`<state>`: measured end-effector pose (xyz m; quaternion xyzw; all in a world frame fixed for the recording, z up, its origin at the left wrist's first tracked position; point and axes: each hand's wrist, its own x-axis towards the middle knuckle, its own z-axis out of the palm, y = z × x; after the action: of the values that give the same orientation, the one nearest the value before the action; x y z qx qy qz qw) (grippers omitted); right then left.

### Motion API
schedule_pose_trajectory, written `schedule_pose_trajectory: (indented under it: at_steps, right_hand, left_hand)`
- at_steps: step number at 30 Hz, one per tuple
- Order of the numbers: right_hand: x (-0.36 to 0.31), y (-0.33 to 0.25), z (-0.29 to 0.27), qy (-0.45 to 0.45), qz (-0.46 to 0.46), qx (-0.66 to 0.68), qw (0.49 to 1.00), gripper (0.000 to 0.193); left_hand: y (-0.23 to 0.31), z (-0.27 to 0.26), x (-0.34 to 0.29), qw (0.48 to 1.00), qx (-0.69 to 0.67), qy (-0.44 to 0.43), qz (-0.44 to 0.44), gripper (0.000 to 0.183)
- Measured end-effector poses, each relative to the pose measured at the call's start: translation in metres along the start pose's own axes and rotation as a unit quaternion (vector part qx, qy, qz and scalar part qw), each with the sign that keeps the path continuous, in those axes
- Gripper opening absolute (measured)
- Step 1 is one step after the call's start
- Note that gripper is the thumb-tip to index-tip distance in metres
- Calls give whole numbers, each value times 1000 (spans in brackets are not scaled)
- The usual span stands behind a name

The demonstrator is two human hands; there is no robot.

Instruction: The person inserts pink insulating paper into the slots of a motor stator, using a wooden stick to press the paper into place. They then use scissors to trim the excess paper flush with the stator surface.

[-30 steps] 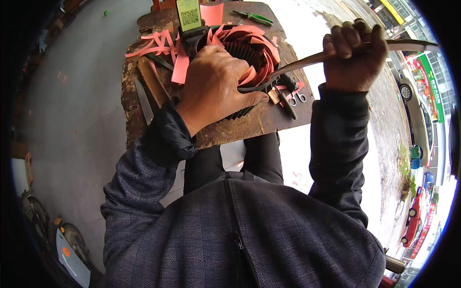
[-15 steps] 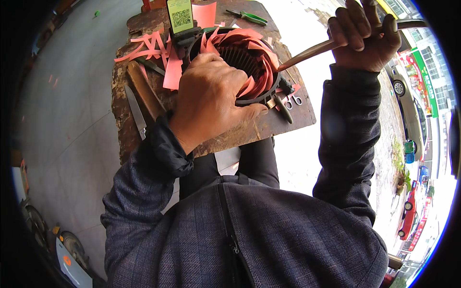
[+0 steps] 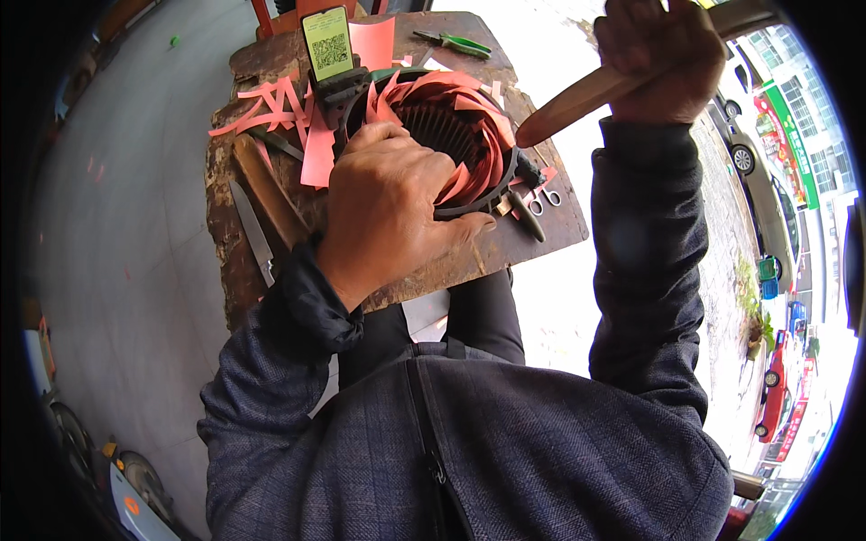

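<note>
Wooden stick (image 3: 573, 108) in right hand (image 3: 663, 63) — broader to view than earlier

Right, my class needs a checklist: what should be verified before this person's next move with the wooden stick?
1. Left hand on the slotted ring: ok, at its near-left side.
2. Right hand gripping the wooden stick: ok, fingers closed round it.
3. Stick's tip apart from the left hand: ok.
4. Tip touching the ring: cannot tell.
5. Pink sheets all flat: not ok, some stand up.
6. Knife off the table: not ok, it lies there.
</note>
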<state>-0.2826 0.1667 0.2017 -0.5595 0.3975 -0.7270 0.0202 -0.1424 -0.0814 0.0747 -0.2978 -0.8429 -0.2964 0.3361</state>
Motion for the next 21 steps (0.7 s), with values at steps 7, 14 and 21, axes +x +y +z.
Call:
schedule_pose_trajectory:
  at_steps: [7,14,21]
  right_hand:
    - [-4,17,-3,166,27,-69,983,60]
    - [6,31,9,143,94,-79,982,66]
    - [-9,45,37,183,243,-64,950,52]
  left_hand:
    - [1,0,1,1000,-4,10,4,52]
    - [4,0,2,1000,-15,21,0,52]
    - [4,2,3,999,-24,34,9,47]
